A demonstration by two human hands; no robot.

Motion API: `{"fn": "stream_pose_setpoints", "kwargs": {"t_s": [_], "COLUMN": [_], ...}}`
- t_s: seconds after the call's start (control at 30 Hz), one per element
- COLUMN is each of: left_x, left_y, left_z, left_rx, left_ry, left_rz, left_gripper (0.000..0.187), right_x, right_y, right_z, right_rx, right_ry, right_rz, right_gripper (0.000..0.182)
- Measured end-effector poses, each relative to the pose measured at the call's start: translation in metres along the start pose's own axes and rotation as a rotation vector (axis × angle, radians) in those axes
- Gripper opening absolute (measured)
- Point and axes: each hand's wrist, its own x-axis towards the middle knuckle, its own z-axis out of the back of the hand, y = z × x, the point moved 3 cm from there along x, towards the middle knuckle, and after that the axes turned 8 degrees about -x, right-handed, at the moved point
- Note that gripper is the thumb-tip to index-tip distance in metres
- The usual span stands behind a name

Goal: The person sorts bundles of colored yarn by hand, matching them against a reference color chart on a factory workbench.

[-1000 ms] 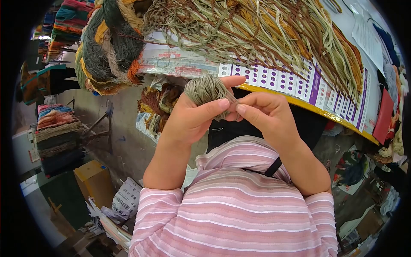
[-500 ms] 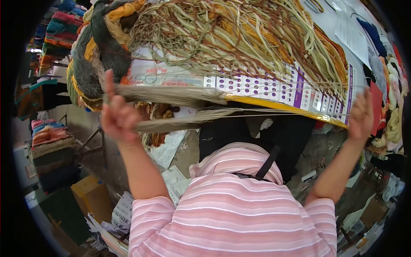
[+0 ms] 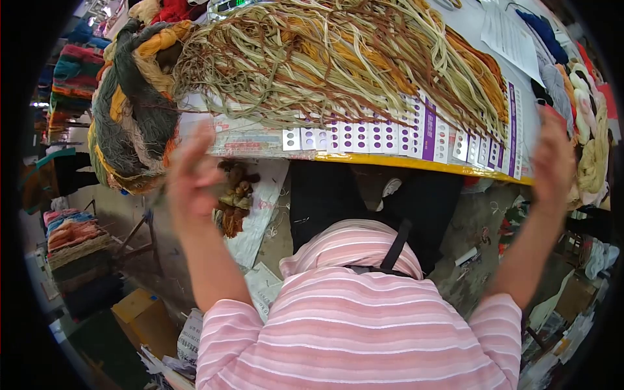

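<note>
My left hand (image 3: 195, 175) is raised at the table's near left corner, smeared by motion. Its fingers look partly bent, and their grip cannot be made out. At the opposite end my right hand (image 3: 552, 159) is held up beside the table's right edge, also blurred, its fingers pointing upward. Between the two hands no yarn can be seen. Beyond them a wide spread of loose yarn strands (image 3: 312, 58) in green, cream, brown and orange covers the table. Close to my left hand hangs a thick bundle of dark grey and yellow hanks (image 3: 133, 110).
Cards with rows of purple dots (image 3: 377, 138) lie along the table's yellow front edge (image 3: 390, 160). More coloured skeins (image 3: 595, 156) hang at the right. Brown yarn (image 3: 235, 195) shows below the table at left. A cardboard box (image 3: 144, 320) stands on the floor.
The greyish yarn stretched between my hands half a second ago is no longer visible. The left index finger no longer points straight up. The view has shifted slightly.
</note>
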Motion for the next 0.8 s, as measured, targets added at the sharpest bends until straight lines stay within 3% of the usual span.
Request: {"fn": "stream_pose_setpoints", "kwargs": {"t_s": [0.07, 0.13, 0.2, 0.3, 0.5, 0.6, 0.7, 0.8], "left_x": [0.012, 0.017, 0.021, 0.026, 0.048, 0.06, 0.061, 0.059], "left_y": [0.057, 0.095, 0.123, 0.136, 0.155, 0.162, 0.163, 0.16], "left_z": [-0.025, -0.049, -0.057, -0.065, -0.073, -0.072, -0.07, -0.072], "left_rx": [0.107, 0.354, 0.534, 0.709, 0.874, 0.832, 0.77, 0.775], "left_ry": [0.197, 0.264, 0.258, 0.211, 0.262, 0.271, 0.249, 0.198], "left_rz": [0.278, 0.285, 0.272, 0.257, 0.259, 0.259, 0.289, 0.276], "left_gripper": [0.048, 0.042, 0.039, 0.036, 0.015, 0.013, 0.011, 0.01], "right_x": [-0.005, -0.008, -0.008, -0.012, -0.013, -0.015, -0.022, -0.027], "right_y": [-0.032, -0.064, -0.093, -0.111, -0.107, -0.107, -0.104, -0.102], "right_z": [-0.121, -0.195, -0.24, -0.262, -0.262, -0.261, -0.257, -0.254], "right_rx": [-0.095, 0.026, -0.119, -0.458, -0.422, -0.466, -0.445, -0.373], "right_ry": [0.078, 0.249, 0.327, 0.236, 0.246, 0.23, 0.197, 0.247], "right_rz": [-0.142, -0.239, -0.258, 0.089, -0.021, 0.069, 0.339, 0.256], "right_gripper": [0.031, 0.023, 0.02, 0.016, 0.013, 0.011, 0.008, 0.008]}}
